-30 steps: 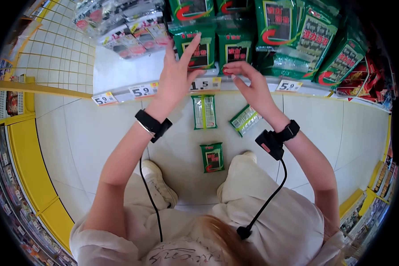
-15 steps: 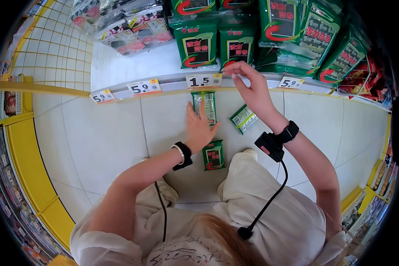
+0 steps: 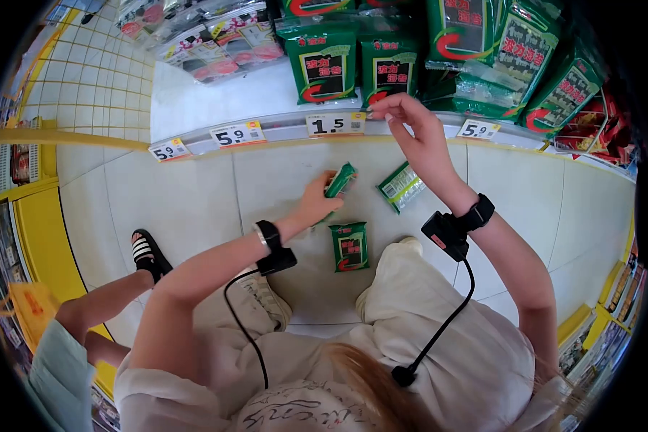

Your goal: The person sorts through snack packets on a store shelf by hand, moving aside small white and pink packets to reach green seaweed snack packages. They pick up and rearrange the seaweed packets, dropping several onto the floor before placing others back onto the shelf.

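Green packet [image 3: 340, 180] clasped in the left hand [image 3: 317, 201] over the tiled floor [image 3: 187, 187].
It sits on that hand's right, long axis slanting toward the shelf edge [image 3: 286, 129], where the right hand [image 3: 419, 135] is poised, fingers loosely bent, apparently gripping nothing; a second packet [image 3: 350, 247] lies flat nearby.

The left arm [image 3: 187, 295] is bent at the elbow, and its forearm [image 3: 227, 263] is angled inward. The left hand [image 3: 317, 201] is held low in front of the body, its fingers curled in a grip. The right arm [image 3: 515, 252] is stretched forward and turned inward, gently bent. The right hand [image 3: 421, 133] is held farther forward, fingers half curled, thumb parted from them.
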Demonstrator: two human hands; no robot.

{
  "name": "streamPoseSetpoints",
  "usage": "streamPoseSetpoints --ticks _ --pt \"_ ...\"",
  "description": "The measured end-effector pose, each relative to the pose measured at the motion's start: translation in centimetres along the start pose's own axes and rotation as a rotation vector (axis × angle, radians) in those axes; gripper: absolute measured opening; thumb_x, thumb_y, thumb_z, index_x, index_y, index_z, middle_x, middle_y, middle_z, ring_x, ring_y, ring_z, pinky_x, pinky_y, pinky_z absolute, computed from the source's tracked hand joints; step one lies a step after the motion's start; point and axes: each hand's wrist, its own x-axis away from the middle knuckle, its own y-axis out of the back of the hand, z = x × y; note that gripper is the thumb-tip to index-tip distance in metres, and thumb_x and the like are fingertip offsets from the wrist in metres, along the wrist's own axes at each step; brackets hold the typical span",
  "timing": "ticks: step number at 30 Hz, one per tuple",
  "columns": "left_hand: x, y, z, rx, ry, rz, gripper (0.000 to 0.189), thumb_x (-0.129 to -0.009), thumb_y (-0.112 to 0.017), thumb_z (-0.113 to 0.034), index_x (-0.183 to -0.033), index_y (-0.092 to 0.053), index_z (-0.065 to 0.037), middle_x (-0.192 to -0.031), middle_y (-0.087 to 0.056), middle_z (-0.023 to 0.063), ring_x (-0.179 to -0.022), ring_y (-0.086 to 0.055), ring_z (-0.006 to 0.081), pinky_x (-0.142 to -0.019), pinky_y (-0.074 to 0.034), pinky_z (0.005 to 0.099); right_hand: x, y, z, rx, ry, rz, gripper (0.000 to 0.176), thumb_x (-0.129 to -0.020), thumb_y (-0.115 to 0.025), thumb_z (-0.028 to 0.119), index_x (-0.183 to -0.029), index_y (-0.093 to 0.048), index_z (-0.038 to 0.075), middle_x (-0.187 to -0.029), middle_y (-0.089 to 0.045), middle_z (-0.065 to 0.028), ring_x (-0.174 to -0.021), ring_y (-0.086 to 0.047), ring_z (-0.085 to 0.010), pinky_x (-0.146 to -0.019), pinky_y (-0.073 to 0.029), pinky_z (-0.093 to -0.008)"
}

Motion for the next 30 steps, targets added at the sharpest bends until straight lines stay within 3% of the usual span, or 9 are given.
streamPoseSetpoints --ticks 3,8,10,13,18,24,26,28,30 --pt "2.7 0.9 -4.8 0.459 0.092 0.162 0.058 -0.079 -0.075 -0.008 -0.130 -0.050 -0.001 -0.114 -0.065 0.0106 -0.098 -0.066 0.0193 -0.081 -0.056 0.0333 -0.1 0.3 0.6 -0.033 -0.004 0.017 0.024 -0.090 -0.046 -0.008 -0.107 -0.061 0.001 -0.100 -0.067 -0.0069 -0.097 -0.066 -0.0156 -0.086 -0.049 -0.0265" --pt "4.0 2.4 -12.4 0.439 -0.006 0.254 0.056 -0.089 -0.073 -0.016 -0.135 -0.044 -0.001 -0.120 -0.063 0.0106 -0.101 -0.065 0.0161 -0.088 -0.054 0.0283 -0.4 0.5 1.1 -0.059 -0.039 0.031 0.021 -0.101 -0.044 0.009 -0.113 -0.059 0.000 -0.106 -0.065 -0.0070 -0.102 -0.063 -0.0143 -0.092 -0.047 -0.0281" --pt "3.7 2.4 -14.5 0.327 -0.369 -0.064 0.057 -0.091 -0.070 -0.012 -0.136 -0.038 0.000 -0.118 -0.064 0.0104 -0.102 -0.064 0.0172 -0.092 -0.052 0.0308 -0.5 0.6 1.3 -0.059 -0.053 0.020 0.028 -0.106 -0.040 0.020 -0.117 -0.057 0.000 -0.111 -0.063 -0.0085 -0.107 -0.061 -0.0147 -0.097 -0.045 -0.0303" --pt "2.3 4.6 -16.1 0.248 -0.637 -0.050 0.062 -0.093 -0.065 -0.006 -0.142 -0.027 -0.002 -0.125 -0.059 0.0134 -0.110 -0.061 0.0179 -0.093 -0.051 0.0324 -0.5 0.2 1.5 -0.391 -0.258 -0.044 0.044 -0.106 -0.039 0.040 -0.122 -0.055 0.002 -0.115 -0.062 -0.0093 -0.103 -0.060 -0.0156 -0.096 -0.046 -0.0323" --pt "1.4 4.0 -18.2 0.477 -0.842 -0.300 0.076 -0.093 -0.062 0.000 -0.148 -0.010 -0.009 -0.132 -0.051 0.0197 -0.115 -0.058 0.0213 -0.097 -0.050 0.0347 0.1 -1.7 3.5 -0.387 -0.199 0.128 0.043 -0.095 -0.065 0.028 -0.126 -0.054 0.000 -0.109 -0.063 -0.0067 -0.104 -0.060 -0.0129 -0.092 -0.048 -0.0312" --pt "1.8 7.3 -20.5 0.256 -1.057 -0.312 0.101 -0.078 -0.076 0.006 -0.151 -0.008 -0.013 -0.141 -0.041 0.0143 -0.126 -0.049 0.0256 -0.105 -0.043 0.0411 -2.6 0.2 4.9 0.007 -0.020 -0.096 0.035 -0.081 -0.080 0.016 -0.106 -0.065 -0.003 -0.090 -0.070 -0.0049 -0.072 -0.063 -0.0056 -0.061 -0.050 -0.0249" --pt "2.6 9.0 -22.0 -0.679 -1.269 -0.884 0.108 -0.072 -0.084 0.000 -0.151 -0.012 -0.014 -0.140 -0.039 0.0145 -0.125 -0.050 0.0275 -0.107 -0.040 0.0421 -3.3 1.3 7.3 0.303 0.092 -0.118 0.033 -0.078 -0.081 0.012 -0.104 -0.066 -0.001 -0.084 -0.071 -0.0072 -0.062 -0.065 -0.0125 -0.056 -0.050 -0.0281" --pt "2.9 9.6 -23.5 -0.806 -1.425 -0.888 0.087 -0.071 -0.086 -0.010 -0.144 -0.036 -0.011 -0.135 -0.049 0.0136 -0.119 -0.055 0.0290 -0.106 -0.038 0.0427 -3.9 1.7 8.2 0.658 0.343 -0.062 0.035 -0.073 -0.079 0.006 -0.106 -0.067 0.004 -0.086 -0.071 -0.0100 -0.066 -0.067 -0.0224 -0.059 -0.052 -0.0307" --pt "3.1 9.5 -24.0 -1.074 -1.283 -0.490 0.060 -0.072 -0.084 -0.019 -0.124 -0.058 -0.006 -0.124 -0.061 0.0089 -0.114 -0.058 0.0291 -0.103 -0.039 0.0424 -3.8 1.2 9.1 0.696 0.376 -0.052 0.035 -0.073 -0.078 0.005 -0.106 -0.068 0.007 -0.085 -0.071 -0.0102 -0.068 -0.066 -0.0255 -0.062 -0.052 -0.0318"
